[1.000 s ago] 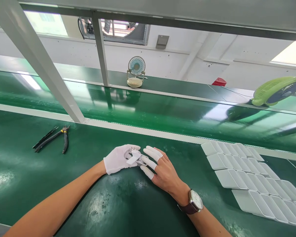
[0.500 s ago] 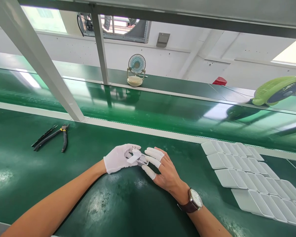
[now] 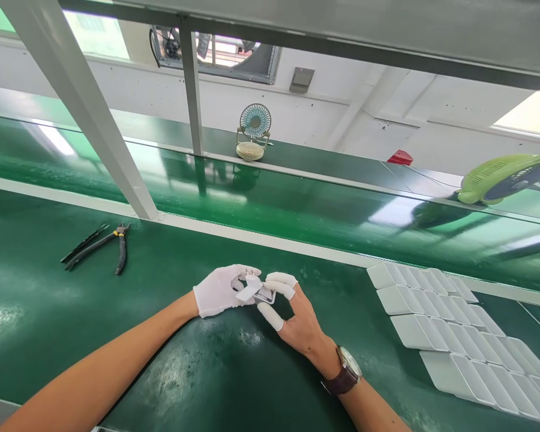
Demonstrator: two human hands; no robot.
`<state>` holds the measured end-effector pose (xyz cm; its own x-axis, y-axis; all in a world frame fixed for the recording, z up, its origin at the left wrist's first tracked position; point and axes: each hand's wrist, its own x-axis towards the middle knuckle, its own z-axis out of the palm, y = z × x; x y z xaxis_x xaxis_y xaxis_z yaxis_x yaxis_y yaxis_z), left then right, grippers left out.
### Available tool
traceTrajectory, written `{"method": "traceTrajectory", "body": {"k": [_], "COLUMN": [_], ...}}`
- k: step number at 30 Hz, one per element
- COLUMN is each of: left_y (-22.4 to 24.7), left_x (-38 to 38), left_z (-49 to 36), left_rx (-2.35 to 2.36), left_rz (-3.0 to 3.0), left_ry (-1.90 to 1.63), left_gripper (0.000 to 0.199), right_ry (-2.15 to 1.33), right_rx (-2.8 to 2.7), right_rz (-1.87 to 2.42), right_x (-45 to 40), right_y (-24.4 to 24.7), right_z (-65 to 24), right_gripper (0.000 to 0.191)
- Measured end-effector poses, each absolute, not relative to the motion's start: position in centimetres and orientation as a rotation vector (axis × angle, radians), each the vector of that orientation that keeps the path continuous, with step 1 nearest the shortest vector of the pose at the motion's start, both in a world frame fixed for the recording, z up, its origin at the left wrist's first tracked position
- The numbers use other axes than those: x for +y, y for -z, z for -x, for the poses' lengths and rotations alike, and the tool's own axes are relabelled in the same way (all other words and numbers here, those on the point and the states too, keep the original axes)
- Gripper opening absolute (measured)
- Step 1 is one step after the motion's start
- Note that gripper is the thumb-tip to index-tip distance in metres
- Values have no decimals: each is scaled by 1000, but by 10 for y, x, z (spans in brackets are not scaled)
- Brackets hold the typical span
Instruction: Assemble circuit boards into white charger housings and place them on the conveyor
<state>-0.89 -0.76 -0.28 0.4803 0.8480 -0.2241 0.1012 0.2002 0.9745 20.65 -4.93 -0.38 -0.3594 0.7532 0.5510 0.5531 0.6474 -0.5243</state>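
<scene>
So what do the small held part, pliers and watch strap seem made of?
Small part: probably plastic, smooth, going by its plain, even white surface; the greyish inside is too small to judge.
Pliers: grey head likely metal; black handles look matt, perhaps plastic or rubber coating.
Watch strap: dark brown with a slight sheen, so leather or imitation.

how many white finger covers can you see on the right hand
3 showing on the right hand: the thumb cover, and above it the lower finger cover and upper finger cover. Others may be hidden behind these fingers.
</scene>
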Motion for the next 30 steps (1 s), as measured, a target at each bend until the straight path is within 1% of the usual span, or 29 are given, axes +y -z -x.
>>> {"method": "traceTrajectory", "body": {"k": [3, 8, 13, 18, 22, 26, 30], "left_y": [5, 7, 6, 6, 6, 5, 5], "left_x": [-8, -8, -7, -8, -8, -9, -9], "left_z": [8, 9, 11, 11, 11, 12, 13], "left_rx": [953, 931, 932, 961, 978, 970, 981], "left_rz": [-1278, -1269, -1308, -1318, -1312, -1299, -1313], "left_ry": [-653, -643, -629, -623, -625, -624, -619], "left_gripper": [65, 65, 67, 67, 66, 62, 60], "right_ry": [-319, -153, -122, -9, -81, -183, -229], "right_rx": [-2041, -2177, -2125, -2221, -2274, -2186, -2218], "right_rz": [1053, 1064, 1020, 920, 934, 926, 932], "right_x": [-49, -48, -48, -47, -46, -47, -48], "right_y": [5, 5, 5, 4, 4, 6, 7], "right_z": [-207, -209, -213, -215, -215, -218, -220], "right_gripper": [18, 24, 20, 34, 35, 41, 34]}}
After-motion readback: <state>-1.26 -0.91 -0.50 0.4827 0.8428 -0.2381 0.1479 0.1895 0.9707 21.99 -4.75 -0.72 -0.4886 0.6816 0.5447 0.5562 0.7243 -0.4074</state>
